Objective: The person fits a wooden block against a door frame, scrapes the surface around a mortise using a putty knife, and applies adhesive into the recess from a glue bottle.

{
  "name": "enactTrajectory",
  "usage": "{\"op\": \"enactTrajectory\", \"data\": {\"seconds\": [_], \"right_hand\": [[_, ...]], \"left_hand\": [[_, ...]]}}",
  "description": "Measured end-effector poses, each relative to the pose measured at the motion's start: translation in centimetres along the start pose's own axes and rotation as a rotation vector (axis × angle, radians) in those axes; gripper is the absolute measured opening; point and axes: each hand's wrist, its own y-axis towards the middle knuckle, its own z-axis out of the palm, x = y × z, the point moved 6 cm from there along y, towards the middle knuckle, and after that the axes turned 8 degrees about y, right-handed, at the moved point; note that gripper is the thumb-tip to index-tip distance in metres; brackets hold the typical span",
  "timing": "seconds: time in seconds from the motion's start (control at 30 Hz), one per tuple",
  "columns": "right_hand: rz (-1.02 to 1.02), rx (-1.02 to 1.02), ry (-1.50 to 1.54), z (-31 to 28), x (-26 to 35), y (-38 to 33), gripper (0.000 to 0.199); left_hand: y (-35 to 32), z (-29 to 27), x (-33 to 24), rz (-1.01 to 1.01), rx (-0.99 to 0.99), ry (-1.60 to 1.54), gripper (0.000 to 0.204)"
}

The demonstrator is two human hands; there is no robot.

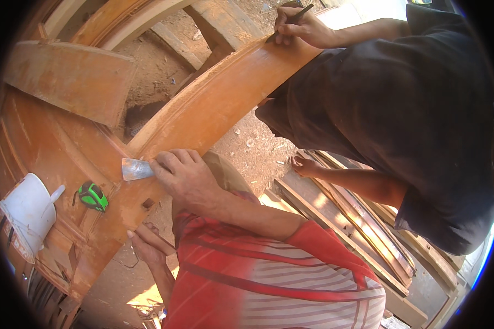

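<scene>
A curved, moulded wooden arch [225, 93] runs from the upper right down to a broad wooden frame [49, 148] at the left. My right hand [186, 178] grips a putty knife [136, 169], its metal blade flat on the arch's lower end. My left hand [147, 245] is curled under the frame's lower edge, thumb up against the wood. A co-worker in a dark shirt [400, 104] bends over the arch's upper end. One of that person's hands [299, 26] holds a dark pencil-like tool [291, 19] on the wood. Their other hand [304, 165] hangs lower.
A white bucket [27, 214] and a green-and-black tape measure [92, 196] sit on the frame at the left. Stacked planks [357, 219] lie at the right under the co-worker. Sawdust-covered ground [153, 71] shows through the frame, with more timber [225, 22] behind.
</scene>
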Motion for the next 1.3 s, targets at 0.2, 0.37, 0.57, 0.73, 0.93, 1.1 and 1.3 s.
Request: {"op": "enactTrajectory", "data": {"seconds": [0.2,0.37,0.57,0.73,0.93,1.1,1.3], "right_hand": [[0.009,0.018,-0.008,0.1,-0.1,-0.2,0.042],[0.001,-0.005,-0.015,0.4,0.0,-0.2,0.044],[-0.025,-0.040,-0.044,0.5,0.4,0.0,0.040],[-0.023,-0.069,-0.043,0.6,0.5,-0.3,0.036],[-0.005,-0.097,-0.070,0.8,0.2,-0.6,0.032],[0.014,-0.043,-0.118,1.0,0.1,-0.6,0.032],[0.004,-0.031,-0.146,1.7,-0.4,-0.8,0.032]], "left_hand": [[0.2,-0.1,0.8,-0.025,0.008,-0.062,0.065],[0.0,0.1,0.2,-0.011,0.022,-0.045,0.066],[0.9,-0.6,0.8,-0.018,0.038,-0.042,0.067],[0.2,-0.4,0.0,-0.008,0.036,-0.003,0.067],[0.9,0.1,0.3,0.055,0.157,0.035,0.068],[1.1,0.3,1.0,0.043,0.157,0.028,0.072],[-0.5,0.7,-0.9,-0.002,0.123,0.076,0.073]]}}
